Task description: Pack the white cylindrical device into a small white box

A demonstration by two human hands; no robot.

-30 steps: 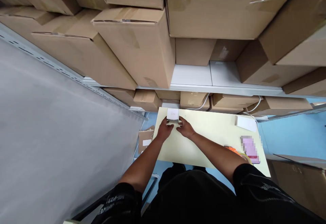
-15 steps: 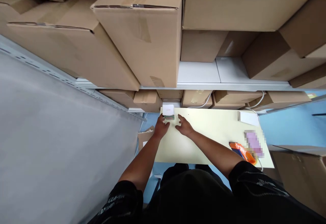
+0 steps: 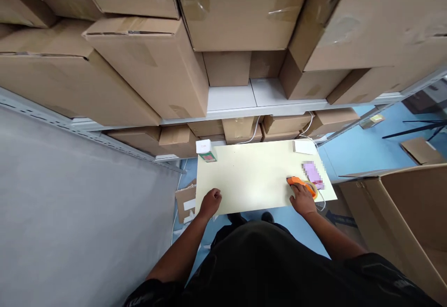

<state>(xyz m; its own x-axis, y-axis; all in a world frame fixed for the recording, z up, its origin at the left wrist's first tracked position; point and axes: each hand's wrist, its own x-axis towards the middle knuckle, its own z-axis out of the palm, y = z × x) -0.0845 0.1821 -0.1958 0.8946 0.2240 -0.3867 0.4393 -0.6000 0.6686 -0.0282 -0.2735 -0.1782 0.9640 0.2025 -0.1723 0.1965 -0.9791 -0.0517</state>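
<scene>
My right hand [image 3: 303, 200] lies on an orange tape dispenser [image 3: 296, 181] at the right front of the table, its fingers closed over the handle. A roll of yellowish tape [image 3: 312, 188] shows at the dispenser's right end. Over the table's left front corner, my left hand [image 3: 211, 202] is loosely curled, with nothing visible in it. At the back left corner stands a small white and green box [image 3: 206, 150], apart from both hands.
The pale yellow table [image 3: 244, 176] also bears a white box [image 3: 304, 147] and a blurred purple item [image 3: 313, 173]. Behind it a shelf [image 3: 230, 102] holds several cardboard boxes [image 3: 146, 65]. A large open carton [image 3: 387, 204] stands right; a grey wall [image 3: 87, 218] is left.
Both hands have left the small box at the back left. My left hand came back toward the front edge and curled; my right hand moved right onto the tape dispenser. The view turned right.
</scene>
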